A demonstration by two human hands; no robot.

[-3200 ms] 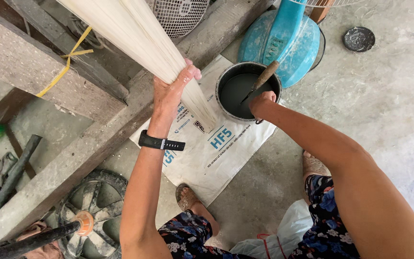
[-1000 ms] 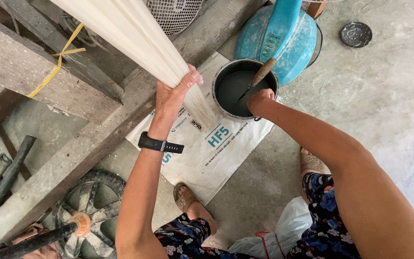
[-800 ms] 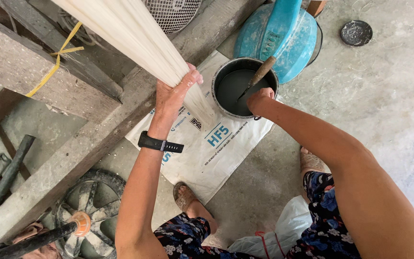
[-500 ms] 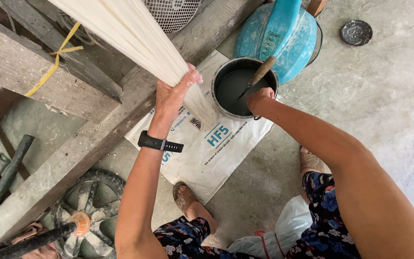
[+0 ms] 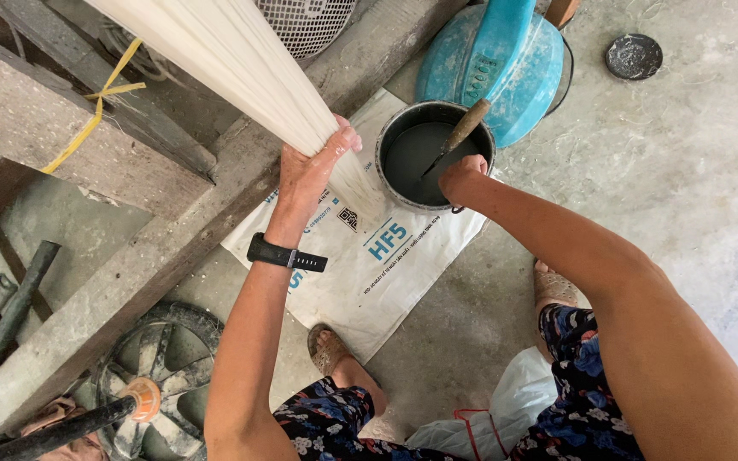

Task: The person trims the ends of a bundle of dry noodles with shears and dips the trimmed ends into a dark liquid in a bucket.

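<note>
Cream-white fibre bundle (image 5: pixel 241 68) gripped tight in left hand (image 5: pixel 309 171), fingers wrapped round it, loose end fanning out below the fist toward the white printed sack (image 5: pixel 386 265) on the concrete floor (image 5: pixel 694 196). Black watch (image 5: pixel 284 254) on that wrist. Right hand (image 5: pixel 461 177) at near rim of dark metal pot (image 5: pixel 433 149), fingers curled shut; what exactly sits in the grip hard to tell, though wooden-handled brush (image 5: pixel 459 137) leans in the pot just above it. Pot full of dark liquid, standing on the sack, touching the blue plastic container (image 5: pixel 506 64) behind. Small dark round lid (image 5: pixel 634 55) well apart, top right. Weathered wooden beams (image 5: pixel 113 282) left, yellow string (image 5: pixel 96 119) tied round one. Fan grille (image 5: pixel 309 21) top centre.
</note>
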